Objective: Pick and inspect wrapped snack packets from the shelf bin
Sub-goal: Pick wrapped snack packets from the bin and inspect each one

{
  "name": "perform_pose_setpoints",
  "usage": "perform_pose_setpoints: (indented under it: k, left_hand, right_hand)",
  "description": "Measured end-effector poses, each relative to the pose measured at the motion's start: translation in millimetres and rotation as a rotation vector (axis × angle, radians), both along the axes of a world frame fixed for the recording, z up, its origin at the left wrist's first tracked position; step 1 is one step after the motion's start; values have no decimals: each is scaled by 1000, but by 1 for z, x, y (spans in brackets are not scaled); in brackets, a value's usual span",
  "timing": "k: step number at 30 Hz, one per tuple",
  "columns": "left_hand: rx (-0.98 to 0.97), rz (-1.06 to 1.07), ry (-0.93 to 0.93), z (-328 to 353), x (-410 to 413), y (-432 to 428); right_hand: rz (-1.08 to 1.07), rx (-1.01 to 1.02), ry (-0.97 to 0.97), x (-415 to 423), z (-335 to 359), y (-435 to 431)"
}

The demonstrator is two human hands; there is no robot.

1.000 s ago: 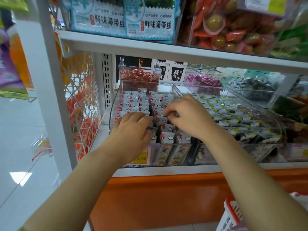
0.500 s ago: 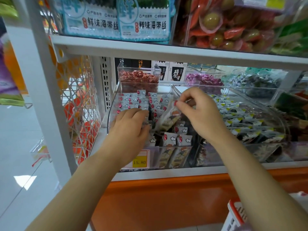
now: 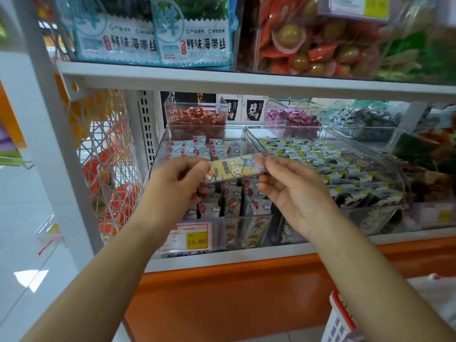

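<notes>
Step in hand: inspection. 1 wrapped packet (image 3: 235, 169) is out of the clear shelf bin (image 3: 158, 156) and held level above its front half, printed face up toward the camera, apart from the packets standing in rows below. Left hand (image 3: 177, 180): grip pinches the packet's left end between thumb and curled fingers. Right hand (image 3: 293, 193): grip pinches the right end between thumb and forefinger; the other 3 fingers are loosely curled and hold nothing. The packet is stretched flat between the 2 hands. Print is yellow with cartoon figures; the text is too blurred to read. Price tag (image 3: 196, 239) on the bin front reads 15.80. Neighbouring bin (image 3: 399, 174) on the right holds yellow-cornered packets. Judgement: the pick is done for this piece and its check is under way. The next move probably calls for turning the packet to show its back, with both pinches light enough not to crease the wrapper, then returning it to its row or dropping it in the red-rimmed basket (image 3: 339, 314) at lower right.
</notes>
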State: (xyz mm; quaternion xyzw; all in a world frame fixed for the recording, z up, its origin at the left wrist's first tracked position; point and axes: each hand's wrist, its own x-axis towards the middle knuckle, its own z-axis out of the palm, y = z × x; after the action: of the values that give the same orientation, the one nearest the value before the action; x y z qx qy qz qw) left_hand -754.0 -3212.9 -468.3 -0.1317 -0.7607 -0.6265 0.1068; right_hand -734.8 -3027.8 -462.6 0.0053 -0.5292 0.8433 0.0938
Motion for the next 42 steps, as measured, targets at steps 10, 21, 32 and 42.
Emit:
perform_pose_setpoints:
  k: [10,21,32,42]
  left_hand:
    - [615,-127,-316,4,-5,-8]
    - [617,-181,-326,5,0,-1]
    - [542,-264,-316,6,0,-2]
    - [386,-194,-276,4,2,-5]
  right_hand:
    - [176,-138,-46,2,1,0]
    - [42,-209,-48,2,2,3]
    - [0,-150,3,0,-1,4]
    - [-126,233,77,1,-5,0]
